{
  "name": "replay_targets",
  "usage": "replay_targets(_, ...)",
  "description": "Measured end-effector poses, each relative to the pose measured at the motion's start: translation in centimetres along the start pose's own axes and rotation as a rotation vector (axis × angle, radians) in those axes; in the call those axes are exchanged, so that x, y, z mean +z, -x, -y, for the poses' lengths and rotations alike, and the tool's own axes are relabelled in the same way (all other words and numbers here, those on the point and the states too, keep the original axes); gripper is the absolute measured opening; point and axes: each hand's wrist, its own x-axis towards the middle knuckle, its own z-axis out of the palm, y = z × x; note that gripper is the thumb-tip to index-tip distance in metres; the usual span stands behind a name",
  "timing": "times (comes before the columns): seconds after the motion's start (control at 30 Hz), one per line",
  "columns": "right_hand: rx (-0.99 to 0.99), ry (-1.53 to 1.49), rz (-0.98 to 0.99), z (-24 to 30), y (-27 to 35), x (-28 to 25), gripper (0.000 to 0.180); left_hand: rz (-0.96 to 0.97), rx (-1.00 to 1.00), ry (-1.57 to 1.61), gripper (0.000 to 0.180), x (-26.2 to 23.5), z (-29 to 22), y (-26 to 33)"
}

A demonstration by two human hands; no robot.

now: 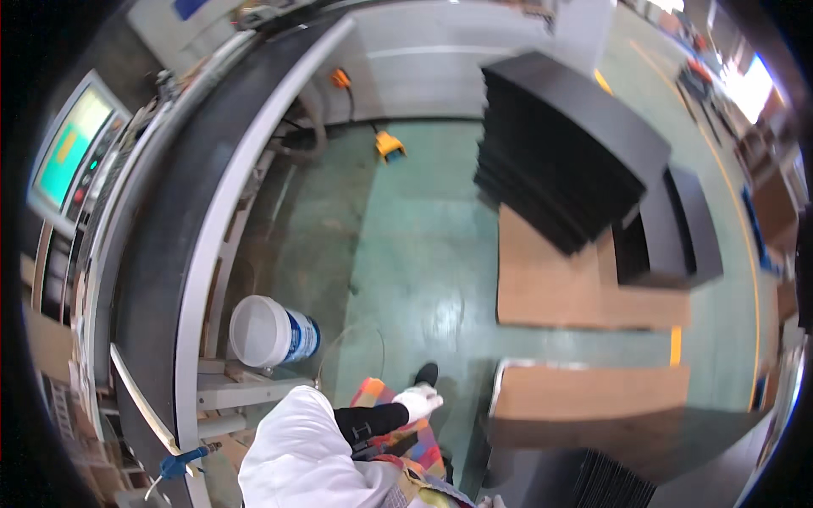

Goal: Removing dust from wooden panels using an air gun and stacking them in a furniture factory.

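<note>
Screen: a control panel with a green and yellow screen (72, 144) sits at my far left, tilted, with small buttons just beside it.
Belt: a long black conveyor belt (174, 220) with a pale grey rim curves from the top of the view down my left side.
Clamp: a blue clamp (178, 464) grips a thin pale strip at the near end of the belt frame.
Bucket: a white plastic bucket (271, 332) with a blue band lies on its side on the green floor (415, 254), just beside the belt frame and near my arm.
My arm: my sleeve is white at the upper arm and black at the forearm, coming in from the lower edge.
My left hand (419, 400): it wears a white glove, fingers loosely curled, holding nothing I can make out; it hangs over my patterned clothing, with my black shoe (427, 373) just past it.
My right hand: out of view.
Pedal: a yellow foot pedal (389, 146) rests on the floor well beyond me, near the grey machine base.
Sheets: a tall stack of black sheets (563, 148) stands to my right on brown cardboard (559, 284), with 1 lower black stack (682, 229) beside it.
Near stack: more black sheets (614, 483) lie at the lower right, close to me.
</note>
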Motion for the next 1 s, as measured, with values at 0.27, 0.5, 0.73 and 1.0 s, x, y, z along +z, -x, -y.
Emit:
replay_targets(0.27, 0.526, -1.134, -0.036, 15.8, -14.3, -4.6, 0.017, -0.072, 0.064, 0.079, 0.057, -15.8, -4.7, -0.8)
replay_targets(0.5, 0.204, -0.957, -0.005, 22.9, -28.5, -4.6, 0.017, -1.123, -0.027, 0.128, 0.045, -34.5, -2.3, 2.5)
replay_targets(0.73, 0.223, -0.641, 0.099, 42.0, -25.6, -8.1, 0.023, -1.652, -0.303, -0.229, 0.058, -38.6, 8.1, 12.1)
replay_targets(1.0, -0.472, 1.203, 0.293, 49.3, -31.5, -9.9, 0.026, -1.5, -0.581, -0.412, 0.07, -35.3, 9.4, 12.2)
